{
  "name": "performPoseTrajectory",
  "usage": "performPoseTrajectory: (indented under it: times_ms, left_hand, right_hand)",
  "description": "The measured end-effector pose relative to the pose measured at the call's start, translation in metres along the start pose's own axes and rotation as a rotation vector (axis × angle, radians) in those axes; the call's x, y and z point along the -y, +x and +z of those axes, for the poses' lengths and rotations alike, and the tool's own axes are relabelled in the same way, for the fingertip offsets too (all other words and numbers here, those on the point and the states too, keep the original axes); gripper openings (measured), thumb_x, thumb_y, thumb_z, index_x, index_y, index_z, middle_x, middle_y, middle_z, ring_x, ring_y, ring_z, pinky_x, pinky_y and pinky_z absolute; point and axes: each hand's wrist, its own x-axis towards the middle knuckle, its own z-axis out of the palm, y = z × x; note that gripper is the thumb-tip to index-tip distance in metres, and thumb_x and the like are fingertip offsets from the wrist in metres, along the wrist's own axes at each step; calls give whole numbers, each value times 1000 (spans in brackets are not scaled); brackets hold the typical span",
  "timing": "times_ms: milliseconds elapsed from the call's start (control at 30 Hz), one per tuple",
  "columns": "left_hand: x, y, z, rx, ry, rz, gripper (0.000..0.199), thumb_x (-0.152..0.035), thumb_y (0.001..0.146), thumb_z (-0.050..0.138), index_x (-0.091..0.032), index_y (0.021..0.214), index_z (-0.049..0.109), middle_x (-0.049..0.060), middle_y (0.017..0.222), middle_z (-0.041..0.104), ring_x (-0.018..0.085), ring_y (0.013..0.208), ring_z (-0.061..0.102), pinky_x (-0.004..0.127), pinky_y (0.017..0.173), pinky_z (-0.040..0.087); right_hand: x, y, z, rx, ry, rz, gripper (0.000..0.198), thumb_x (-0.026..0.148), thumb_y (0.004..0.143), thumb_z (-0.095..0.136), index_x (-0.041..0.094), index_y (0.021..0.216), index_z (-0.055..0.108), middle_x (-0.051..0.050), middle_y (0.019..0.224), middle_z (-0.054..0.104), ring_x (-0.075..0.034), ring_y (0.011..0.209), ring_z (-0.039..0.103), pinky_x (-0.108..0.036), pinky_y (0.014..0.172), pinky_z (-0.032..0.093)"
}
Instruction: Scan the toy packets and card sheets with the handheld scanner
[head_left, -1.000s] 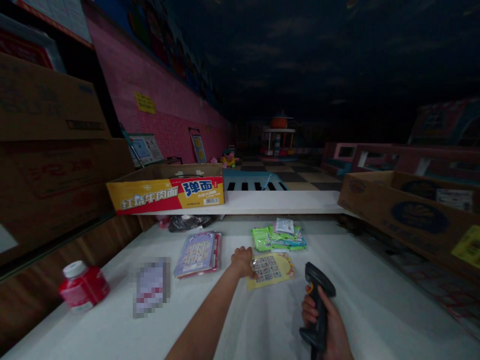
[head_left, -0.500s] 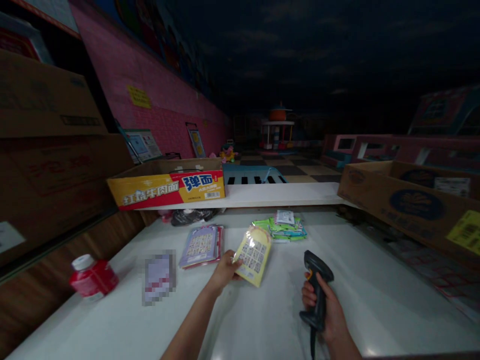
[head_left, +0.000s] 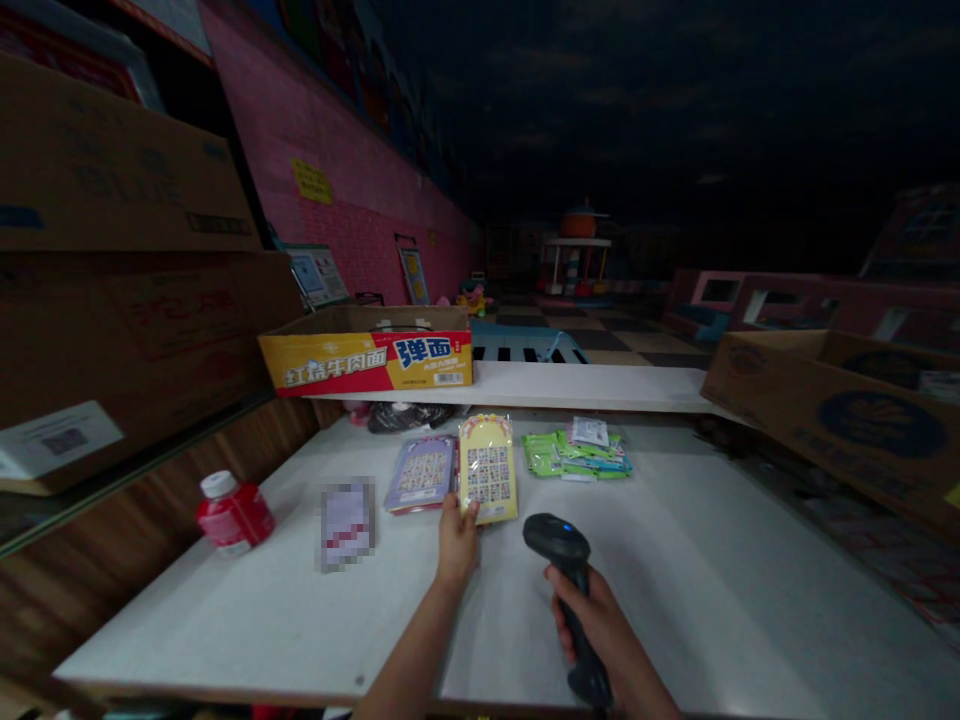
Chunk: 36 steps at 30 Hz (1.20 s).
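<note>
A: What does the left hand (head_left: pixel 456 538) hold?
B: A yellow packet (head_left: pixel 488 482), pinched at its lower edge and held upright above the white table (head_left: pixel 675 590).
A: And the right hand (head_left: pixel 600 640)?
B: It is clamped round the grip of a black scanner (head_left: pixel 564 580), whose head sits just right of the packet and below it.
A: What lies about them?
B: A purple stack (head_left: pixel 420 474) just left of the packet, green packets (head_left: pixel 577 455) to its right, a red bottle (head_left: pixel 234 514) well to the left, and a yellow box (head_left: pixel 367 362) on the shelf (head_left: pixel 585 388) behind.
</note>
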Motion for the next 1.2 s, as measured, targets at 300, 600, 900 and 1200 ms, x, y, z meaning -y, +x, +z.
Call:
performPoseTrajectory:
  times_ms: [300, 600, 900, 1200]
  left_hand:
    - [0, 0, -2, -19, 114, 23, 32, -45, 77, 58, -19, 93, 49, 7, 94, 63, 21, 84, 64, 34, 68, 56]
    - [11, -1, -1, 33, -43, 45, 35, -48, 77, 61, -20, 91, 45, 6, 94, 63, 21, 87, 64, 36, 73, 56]
    - [-5, -12, -2, 59, 92, 137, 27, -45, 81, 56, -20, 89, 49, 3, 85, 62, 18, 75, 61, 32, 68, 52]
    - [-59, 12, -39, -366, 446, 184, 24, -37, 87, 46, -19, 101, 51, 7, 92, 66, 20, 81, 63, 32, 71, 50]
  right_hand:
    - [7, -9, -1, -5, -89, 33, 50, 66, 65, 68, 20, 76, 50, 6, 46, 51, -9, 33, 43, -20, 31, 34]
    - [7, 10, -21, -38, 85, 10, 51, 61, 62, 75, 19, 84, 54, 7, 49, 53, -9, 36, 45, -20, 32, 34]
    - [3, 47, -91, -18, 617, 66, 44, 40, 59, 84, 18, 84, 56, 8, 53, 47, -5, 41, 41, -14, 36, 34]
    - [1, 34, -96, 39, 897, 66, 27, 28, 70, 77, 18, 85, 56, 6, 58, 44, -5, 44, 40, -14, 38, 38]
